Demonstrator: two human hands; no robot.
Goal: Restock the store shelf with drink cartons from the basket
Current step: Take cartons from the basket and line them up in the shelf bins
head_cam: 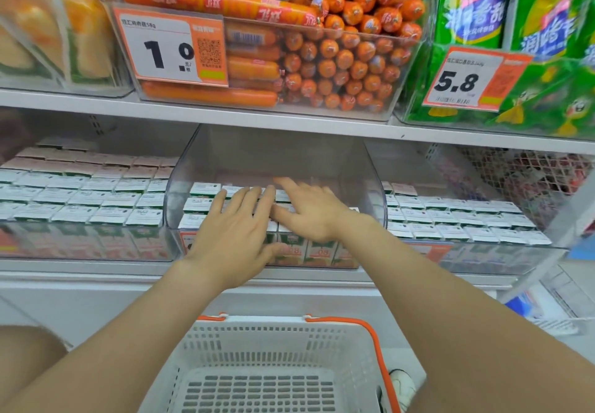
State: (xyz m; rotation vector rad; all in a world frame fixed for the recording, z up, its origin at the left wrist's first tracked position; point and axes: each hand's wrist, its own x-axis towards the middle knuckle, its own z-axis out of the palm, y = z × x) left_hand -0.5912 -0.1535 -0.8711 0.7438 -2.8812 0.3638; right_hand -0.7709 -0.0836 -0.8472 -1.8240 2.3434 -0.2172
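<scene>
Below the sausages [338,58], left hand [235,232] and right hand [310,211] lie flat on drink cartons [198,204] inside a clear tray [370,171].

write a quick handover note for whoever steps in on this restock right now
Left hand: open, fingers straight, flat on the carton tops.
Right hand: open, fingers spread, touching the tops beside it; slightly blurred.
Cartons: in rows at the front of the middle clear bin on the lower shelf; the back of the bin shows none.
Basket: below the shelf, no cartons in the part that shows.
Done: the basket looks emptied.
Left: probably just squaring up the rows, then taking the basket away.
</scene>
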